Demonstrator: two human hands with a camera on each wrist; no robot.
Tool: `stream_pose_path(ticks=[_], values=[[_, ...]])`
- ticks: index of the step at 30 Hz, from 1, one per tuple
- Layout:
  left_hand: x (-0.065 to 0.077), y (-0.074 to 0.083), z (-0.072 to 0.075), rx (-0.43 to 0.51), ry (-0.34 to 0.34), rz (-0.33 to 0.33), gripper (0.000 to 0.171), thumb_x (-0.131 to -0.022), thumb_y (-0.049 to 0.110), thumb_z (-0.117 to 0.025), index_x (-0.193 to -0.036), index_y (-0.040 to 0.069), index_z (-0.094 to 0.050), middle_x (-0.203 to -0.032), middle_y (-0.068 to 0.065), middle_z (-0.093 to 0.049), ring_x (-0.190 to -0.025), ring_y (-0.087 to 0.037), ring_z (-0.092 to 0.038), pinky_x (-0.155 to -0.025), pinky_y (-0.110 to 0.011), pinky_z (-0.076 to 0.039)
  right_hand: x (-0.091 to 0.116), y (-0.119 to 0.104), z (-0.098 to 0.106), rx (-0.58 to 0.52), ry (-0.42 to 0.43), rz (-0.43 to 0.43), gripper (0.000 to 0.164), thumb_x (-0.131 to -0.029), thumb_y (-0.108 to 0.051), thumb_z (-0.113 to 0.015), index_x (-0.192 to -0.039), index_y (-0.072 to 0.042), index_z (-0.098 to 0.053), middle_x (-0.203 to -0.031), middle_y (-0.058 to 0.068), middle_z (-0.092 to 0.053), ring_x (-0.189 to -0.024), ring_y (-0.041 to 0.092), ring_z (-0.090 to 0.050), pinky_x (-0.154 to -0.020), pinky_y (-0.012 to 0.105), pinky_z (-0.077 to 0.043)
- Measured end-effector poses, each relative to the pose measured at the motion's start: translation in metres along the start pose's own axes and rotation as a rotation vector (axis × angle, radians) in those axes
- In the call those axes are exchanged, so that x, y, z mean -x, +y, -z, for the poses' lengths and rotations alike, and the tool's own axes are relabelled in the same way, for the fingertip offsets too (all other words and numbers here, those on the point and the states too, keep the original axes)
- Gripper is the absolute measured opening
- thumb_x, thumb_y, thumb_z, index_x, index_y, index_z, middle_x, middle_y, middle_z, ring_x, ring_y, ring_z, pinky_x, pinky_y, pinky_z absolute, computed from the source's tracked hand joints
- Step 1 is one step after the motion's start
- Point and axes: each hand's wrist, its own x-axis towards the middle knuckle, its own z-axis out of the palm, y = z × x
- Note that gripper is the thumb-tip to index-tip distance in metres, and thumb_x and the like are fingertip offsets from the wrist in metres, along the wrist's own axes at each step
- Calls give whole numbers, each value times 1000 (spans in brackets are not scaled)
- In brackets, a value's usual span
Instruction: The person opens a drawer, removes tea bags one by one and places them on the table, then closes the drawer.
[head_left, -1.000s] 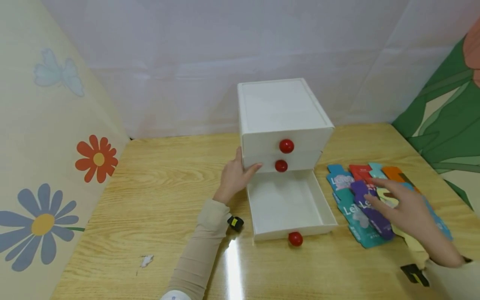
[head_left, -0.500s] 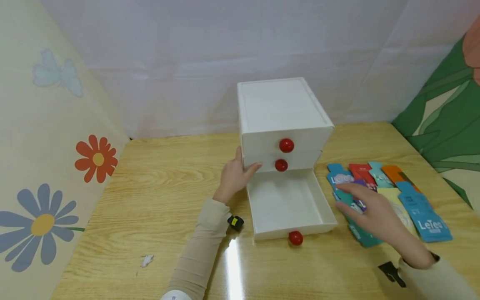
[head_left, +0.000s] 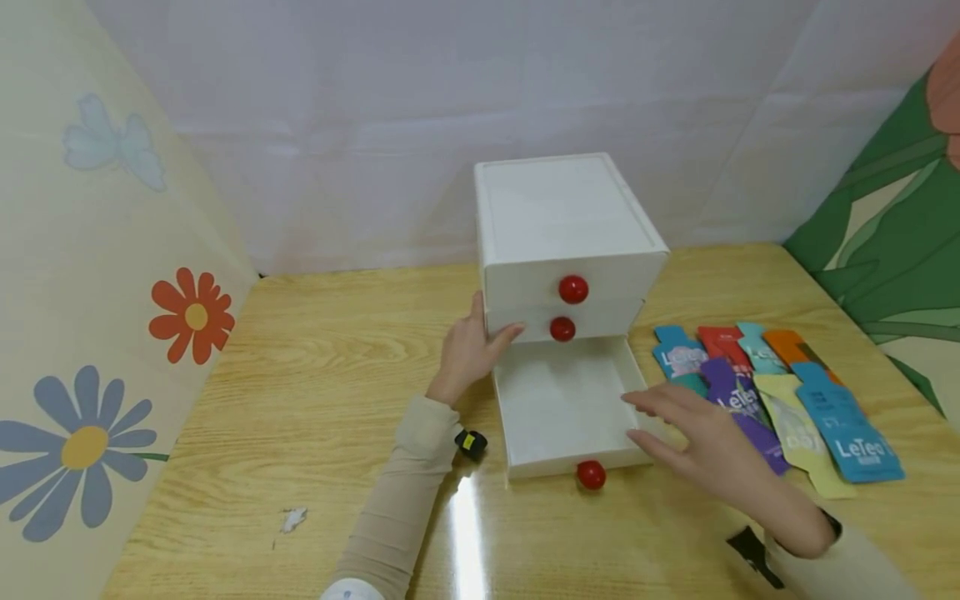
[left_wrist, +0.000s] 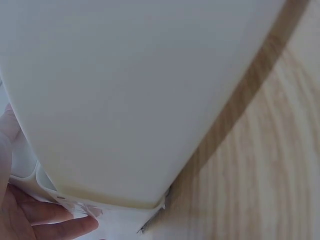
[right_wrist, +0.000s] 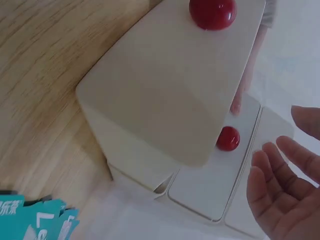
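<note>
A white cabinet [head_left: 562, 212] with red round knobs stands on the table. Its bottom drawer [head_left: 562, 408] is pulled out and bare inside; the upper two are closed. At the cabinet's left front corner rests my left hand [head_left: 467, 354], fingers along the side and thumb on the middle drawer's front. In the left wrist view, fingers [left_wrist: 65, 227] touch the cabinet's side. My right hand [head_left: 708, 442] hovers over the drawer's right edge, fingers loosely spread, holding nothing. Several colourful pouches lie right of the cabinet, among them a purple pouch [head_left: 738, 408] and a blue pouch [head_left: 847, 425].
The wooden table [head_left: 337, 375] has a chipped spot [head_left: 294, 520] at its front left. A pale curtain [head_left: 375, 125] hangs behind, and painted panels with flowers and leaves flank the table. The teal pouch [right_wrist: 40, 220] shows low in the right wrist view.
My right hand has moved left from above the pouches to the open drawer's right edge, uncovering the purple pouch. My left hand and the cabinet have stayed in place.
</note>
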Motion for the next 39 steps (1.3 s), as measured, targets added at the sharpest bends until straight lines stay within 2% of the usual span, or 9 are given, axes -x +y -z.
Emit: stream_pose_path(ticks=[3,6,10,14,20,23,30,36,39], values=[[0,0,0,0,2,-3,66,-85,45,-58,-129,3,-33,-73,-11,-59,-59,-21,-57,-51,-28,-45,-2,-5,-4,-13,-16,51,30,-84,-30,-66,-106,-11,-64,-90,-2,-61,-72,11,-57,-58,18,-48],[0,0,0,0,4,-7,66,-86,45,-58,-130,4,-32,-73,-11,-59,-59,-21,-56,-51,-28,-45,-3,-8,-7,-9,-53,89,32,-87,-35,-60,-106,-10,-64,-82,-5,-59,-68,7,-54,-54,18,-46],[0,0,0,2,6,-14,68,-86,45,-58,-132,3,-31,-74,-12,-60,-60,-21,-57,-52,-29,-46,-3,-12,-10,-25,-127,138,22,-83,-24,-67,-99,-8,-66,-73,-10,-57,-63,1,-50,-52,17,-44],[0,1,0,-1,9,-22,69,-85,44,-59,-132,2,-30,-73,-11,-59,-59,-21,-57,-52,-29,-45,-3,-16,-14,-58,-228,196,10,-78,-15,-71,-86,-13,-66,-70,-13,-58,-60,-4,-49,-52,15,-44],[0,0,0,-13,13,-17,69,-85,45,-58,-131,3,-31,-70,-10,-57,-57,-20,-55,-50,-28,-44,-4,-19,-17,-98,-513,135,19,-80,-15,-68,-98,-9,-68,-78,-5,-67,-58,-4,-51,-47,16,-41],[0,0,1,-13,13,-13,69,-85,46,-58,-131,3,-31,-70,-10,-57,-57,-20,-55,-50,-29,-44,-4,-20,-20,-92,-605,105,24,-82,-17,-67,-104,-9,-66,-85,-2,-68,-58,-4,-51,-49,18,-44],[0,1,1,-19,8,-2,68,-85,46,-58,-131,3,-32,-70,-10,-57,-58,-21,-56,-51,-30,-44,-6,-24,-23,-86,-704,34,29,-82,-20,-66,-109,-10,-65,-76,-8,-64,-51,-4,-39,-47,18,-39],[0,2,1,-24,6,4,66,-86,45,-58,-130,3,-33,-71,-12,-58,-60,-23,-57,-51,-31,-45,-8,-26,-28,-109,-768,6,32,-83,-22,-66,-113,-11,-63,-89,-5,-67,-64,-2,-54,-56,23,-47],[0,2,2,-17,5,6,66,-85,46,-58,-130,3,-33,-70,-11,-58,-59,-22,-57,-51,-30,-45,-8,-25,-31,-139,-773,4,30,-83,-20,-66,-111,-12,-63,-91,-8,-65,-71,-1,-56,-58,23,-48]])
